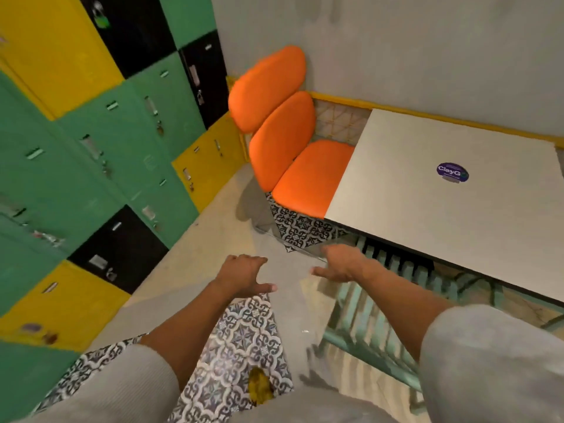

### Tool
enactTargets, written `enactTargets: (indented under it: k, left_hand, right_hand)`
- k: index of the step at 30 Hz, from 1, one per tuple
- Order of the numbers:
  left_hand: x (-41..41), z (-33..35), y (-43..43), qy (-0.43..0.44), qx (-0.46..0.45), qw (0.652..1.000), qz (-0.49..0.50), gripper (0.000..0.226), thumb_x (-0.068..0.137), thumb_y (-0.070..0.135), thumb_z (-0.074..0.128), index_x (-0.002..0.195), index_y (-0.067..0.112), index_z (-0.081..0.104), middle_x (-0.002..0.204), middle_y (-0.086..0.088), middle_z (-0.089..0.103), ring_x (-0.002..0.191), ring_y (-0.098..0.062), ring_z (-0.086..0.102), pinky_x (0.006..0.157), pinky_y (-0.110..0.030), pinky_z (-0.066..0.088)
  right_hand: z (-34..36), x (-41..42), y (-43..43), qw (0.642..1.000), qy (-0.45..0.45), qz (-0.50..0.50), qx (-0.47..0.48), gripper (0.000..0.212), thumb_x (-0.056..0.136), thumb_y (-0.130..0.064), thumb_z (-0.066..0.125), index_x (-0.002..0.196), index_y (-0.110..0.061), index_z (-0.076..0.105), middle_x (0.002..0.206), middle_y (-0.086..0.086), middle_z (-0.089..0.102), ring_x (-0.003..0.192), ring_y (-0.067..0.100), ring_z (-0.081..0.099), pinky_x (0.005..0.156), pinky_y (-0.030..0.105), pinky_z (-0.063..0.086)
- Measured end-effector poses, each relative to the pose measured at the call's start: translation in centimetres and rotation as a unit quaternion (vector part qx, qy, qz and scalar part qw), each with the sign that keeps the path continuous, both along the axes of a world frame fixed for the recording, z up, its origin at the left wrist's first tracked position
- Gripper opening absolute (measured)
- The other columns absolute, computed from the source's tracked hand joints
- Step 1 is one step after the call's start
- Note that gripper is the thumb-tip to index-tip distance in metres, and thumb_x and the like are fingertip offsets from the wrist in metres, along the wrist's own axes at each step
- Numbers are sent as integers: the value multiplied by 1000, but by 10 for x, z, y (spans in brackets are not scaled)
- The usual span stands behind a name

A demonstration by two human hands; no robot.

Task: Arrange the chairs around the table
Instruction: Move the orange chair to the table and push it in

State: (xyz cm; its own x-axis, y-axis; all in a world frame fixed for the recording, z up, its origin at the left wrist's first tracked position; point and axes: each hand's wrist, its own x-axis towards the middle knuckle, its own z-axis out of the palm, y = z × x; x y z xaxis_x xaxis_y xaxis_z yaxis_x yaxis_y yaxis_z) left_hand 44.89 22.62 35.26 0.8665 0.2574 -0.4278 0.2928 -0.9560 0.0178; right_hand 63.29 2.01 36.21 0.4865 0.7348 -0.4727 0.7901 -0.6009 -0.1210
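Both hands, left hand (244,271) and right hand (341,262), reach out spread and empty toward the orange chair (305,175), ahead at the desk (427,190) end, right hand nearer.

Even indoor light fills our frame, bright but soft, with no single source in sight and no hard glare. We see a faint grey shadow on the floor (171,264) behind the orange chair (308,175), and deeper shade under the table (427,209) edge. Wide-angle distortion bends the lockers (91,154) on our left into a steep lean, and the wall line curves near the corners. Motion blur smears the lower part of the picture: the left hand (244,274), the right hand (343,264) and the teal chair (366,325) beneath them look soft and streaked. The sticker (452,172) on the tabletop reads only partly.
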Motion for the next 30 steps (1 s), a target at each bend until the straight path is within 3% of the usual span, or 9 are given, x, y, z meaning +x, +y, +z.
enactTargets:
  k: [7,16,19,23,30]
  left_hand:
    - [-2,79,187,-61,49,997,23,89,88,85,53,157,28,46,145,-5,66,131,-30,62,100,-44,54]
    - [30,163,350,-72,104,992,26,99,84,92,47,159,27,43,148,-5,64,134,-29,61,107,-47,52]
    - [41,171,382,-73,98,992,29,100,83,93,46,159,28,43,144,-6,66,134,-29,61,110,-49,50]
    - [58,179,435,-52,92,994,25,101,81,95,47,160,31,41,150,-7,62,138,-30,58,113,-48,48]
    - [118,210,536,-43,108,993,-10,97,85,90,49,161,32,38,162,-5,50,148,-28,47,123,-54,36]
  right_hand:
    - [77,15,203,993,-66,44,84,81,97,-76,52,147,-13,53,137,16,67,121,37,65,95,45,57]
    - [155,31,371,991,-108,62,57,95,92,-84,49,155,-13,44,140,17,64,127,39,63,91,46,55]
    - [167,46,406,991,-112,61,27,94,89,-86,50,150,-15,48,140,16,64,128,38,61,95,46,55]
    - [177,73,466,990,-122,70,5,95,88,-89,47,141,-12,59,138,13,66,124,35,63,82,40,48]
    - [192,132,567,995,-83,27,54,92,93,-82,50,154,-13,51,152,11,59,136,35,57,105,47,52]
